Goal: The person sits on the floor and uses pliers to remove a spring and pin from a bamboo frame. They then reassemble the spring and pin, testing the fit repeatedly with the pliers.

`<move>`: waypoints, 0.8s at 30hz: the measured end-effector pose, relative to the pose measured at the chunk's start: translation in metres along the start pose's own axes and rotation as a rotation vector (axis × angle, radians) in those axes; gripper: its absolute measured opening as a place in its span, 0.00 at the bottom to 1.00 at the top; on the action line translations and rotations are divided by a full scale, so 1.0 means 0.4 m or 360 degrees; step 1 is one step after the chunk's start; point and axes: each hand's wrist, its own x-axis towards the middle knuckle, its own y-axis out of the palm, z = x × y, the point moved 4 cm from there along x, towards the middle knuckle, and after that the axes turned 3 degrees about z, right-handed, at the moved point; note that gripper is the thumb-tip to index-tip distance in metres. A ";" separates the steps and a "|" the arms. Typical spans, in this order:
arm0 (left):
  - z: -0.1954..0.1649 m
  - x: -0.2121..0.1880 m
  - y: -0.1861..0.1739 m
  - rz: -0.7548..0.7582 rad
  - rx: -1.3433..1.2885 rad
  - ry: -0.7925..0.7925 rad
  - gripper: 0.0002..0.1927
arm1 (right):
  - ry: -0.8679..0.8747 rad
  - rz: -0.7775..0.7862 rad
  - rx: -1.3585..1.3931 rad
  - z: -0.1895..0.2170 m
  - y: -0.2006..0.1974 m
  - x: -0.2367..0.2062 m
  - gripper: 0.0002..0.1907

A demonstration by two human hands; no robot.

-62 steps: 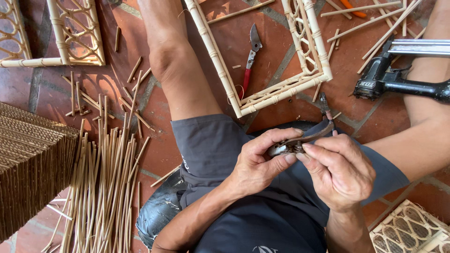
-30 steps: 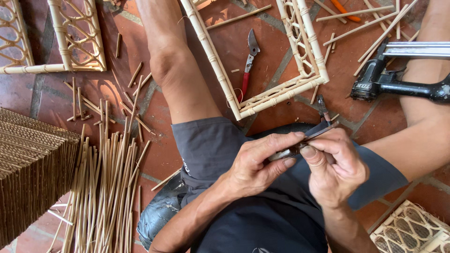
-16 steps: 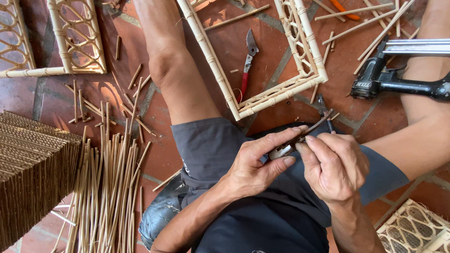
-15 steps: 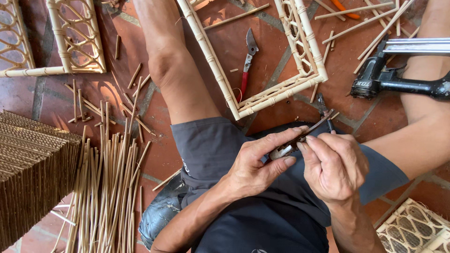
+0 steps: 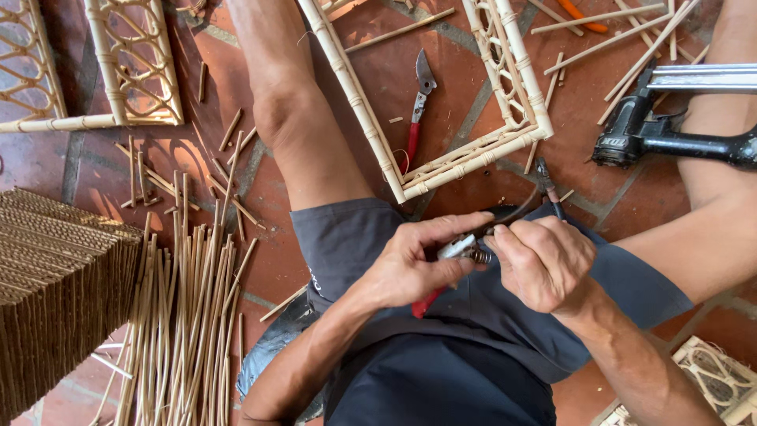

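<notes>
Both hands are clamped on the shears (image 5: 465, 251): left hand (image 5: 410, 264) steadies, right hand (image 5: 544, 264) should pinch the spring squarely.

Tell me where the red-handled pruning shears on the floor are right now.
In the head view, the red-handled pruning shears lie on the tile floor at upper centre, inside the rattan frame, beside the person's bare leg.

Pruner handles (image 5: 430, 300) mostly hidden in both hands — frame (image 5: 473, 158) cut by top edge
</notes>
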 end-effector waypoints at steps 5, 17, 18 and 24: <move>0.024 0.009 0.017 0.0033 -0.1023 0.0226 0.30 | 0.0186 0.0026 0.0185 -0.016 0.001 0.021 0.13; 0.095 -0.001 -0.017 -0.0141 -0.1260 0.0393 0.12 | 0.1139 -0.0124 0.0771 -0.014 0.051 -0.048 0.07; 0.095 -0.003 -0.017 -0.0136 -0.1299 0.0410 0.11 | 0.1193 -0.0166 0.0948 -0.008 0.056 -0.046 0.07; 0.084 -0.005 0.007 0.0156 -0.1681 0.0357 0.07 | 0.1246 -0.0327 0.2020 0.018 0.060 0.000 0.18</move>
